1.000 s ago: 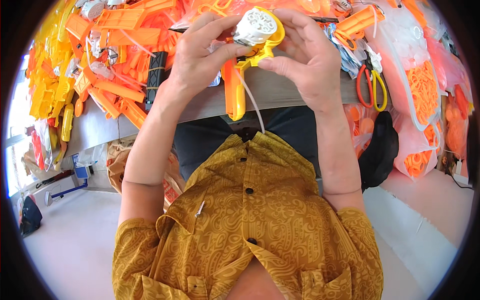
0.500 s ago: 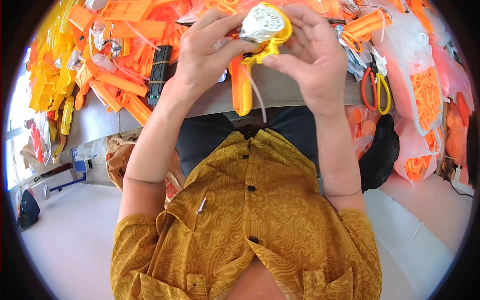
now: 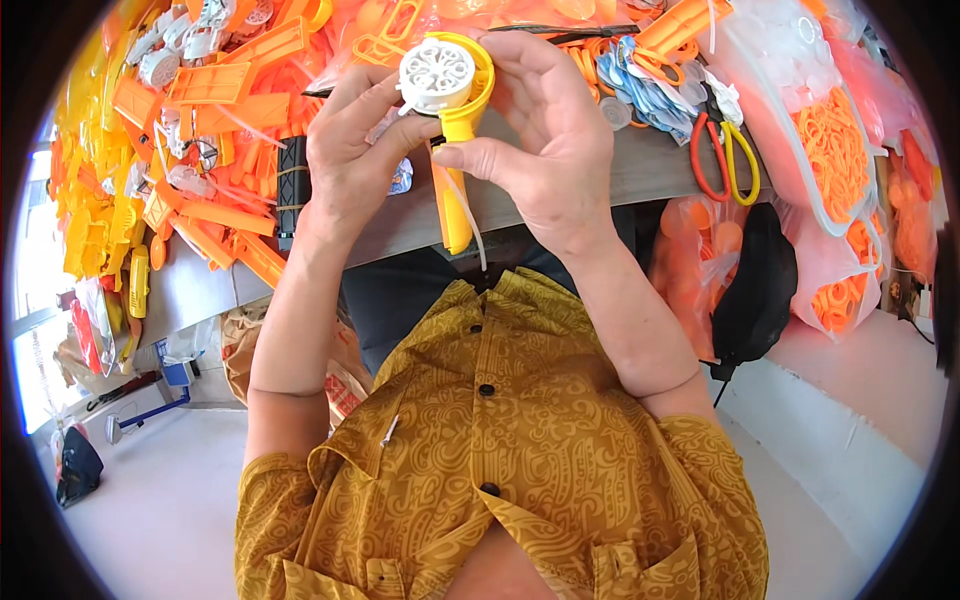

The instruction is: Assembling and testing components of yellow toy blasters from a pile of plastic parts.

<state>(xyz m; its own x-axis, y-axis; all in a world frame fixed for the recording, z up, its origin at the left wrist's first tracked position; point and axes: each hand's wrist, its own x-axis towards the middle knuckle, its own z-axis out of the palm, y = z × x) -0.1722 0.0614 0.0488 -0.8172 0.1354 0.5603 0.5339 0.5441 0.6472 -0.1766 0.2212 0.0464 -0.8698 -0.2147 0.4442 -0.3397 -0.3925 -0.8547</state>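
Note:
Above the table's near edge, both hands hold a toy with a round head and a straight handle. Its head is a white disc-like part (image 3: 437, 76) with a flower-like pattern of holes, seated within or against a yellow plastic ring-shaped shell (image 3: 482, 78). The handle (image 3: 453, 215) is yellow and orange and hangs downward, with a thin white tube (image 3: 470, 215) beside it. My left hand (image 3: 352, 150) is closed at the left side of the white part. My right hand (image 3: 560, 150) grips the yellow shell, thumb on the neck below the ring. Some fingertips are hidden behind the toy.
Orange plastic shells (image 3: 235, 110) lie heaped at left, with yellow parts (image 3: 100, 200) farther left. A black ribbed piece (image 3: 292, 185) lies by my left forearm. Scissors (image 3: 727, 160) with red and yellow handles lie at right, near bags of orange rings (image 3: 832, 150).
Both hands and the toy have shifted left in the picture. The white part's patterned face is turned more squarely into view, and it appears closer into the yellow ring.

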